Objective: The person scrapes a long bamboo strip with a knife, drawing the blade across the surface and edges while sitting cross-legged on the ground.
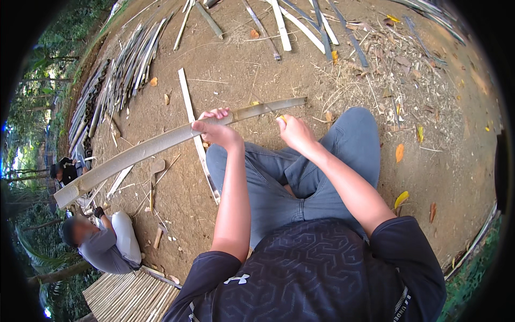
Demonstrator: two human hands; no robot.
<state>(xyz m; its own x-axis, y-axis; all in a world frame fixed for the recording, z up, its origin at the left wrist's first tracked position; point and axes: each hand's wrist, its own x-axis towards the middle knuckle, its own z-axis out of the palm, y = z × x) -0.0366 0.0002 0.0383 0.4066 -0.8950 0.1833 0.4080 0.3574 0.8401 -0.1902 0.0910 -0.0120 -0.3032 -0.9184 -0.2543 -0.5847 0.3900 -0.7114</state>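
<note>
Dirt ground (pixel 434 182); bamboo poles (pixel 129 64) heaped left, shavings (pixel 394 72) right; pale slat (pixel 185 91) crossing beneath split-bamboo strip (pixel 150 148) gripped by left hand (pixel 219 131); right hand (pixel 296 134) clasping yellow-handled tool (pixel 282 118).

Outdoor site — floor is bare brown dirt (pixel 440 188), mostly flat. Pale litter (pixel 397 88) spread over it upper right, plus scattered leaves, e.g. a yellow leaf (pixel 401 199) and an orange leaf (pixel 399 153). Dense green trees (pixel 59 27) line the left side, more greenery (pixel 462 298) lower right. Slatted platform (pixel 126 295) at lower left. Light is daylight — bright patches through the trees, ground evenly lit.
</note>
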